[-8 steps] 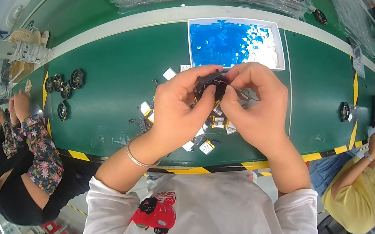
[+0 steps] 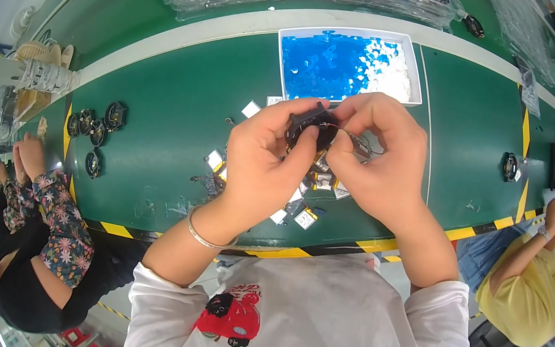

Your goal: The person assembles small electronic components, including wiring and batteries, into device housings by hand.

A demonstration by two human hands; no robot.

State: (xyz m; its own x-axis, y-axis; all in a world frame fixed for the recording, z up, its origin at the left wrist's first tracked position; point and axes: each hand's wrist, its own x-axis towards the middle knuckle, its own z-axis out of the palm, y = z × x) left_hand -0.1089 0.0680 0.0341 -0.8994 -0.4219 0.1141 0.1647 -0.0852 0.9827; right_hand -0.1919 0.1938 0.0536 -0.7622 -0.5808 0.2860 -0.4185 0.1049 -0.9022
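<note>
Black housing [image 2: 309, 120] sits clamped in left hand [image 2: 260, 157]; right hand [image 2: 382, 163] pinches thin wire [image 2: 332, 125].

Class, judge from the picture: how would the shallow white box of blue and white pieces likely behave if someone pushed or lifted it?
The shallow white box is wide and low, so a push would probably slide it rather than tip it. Its walls look thin, so it may flex when lifted. The small pieces look loose and could shift if it tilts.
</note>
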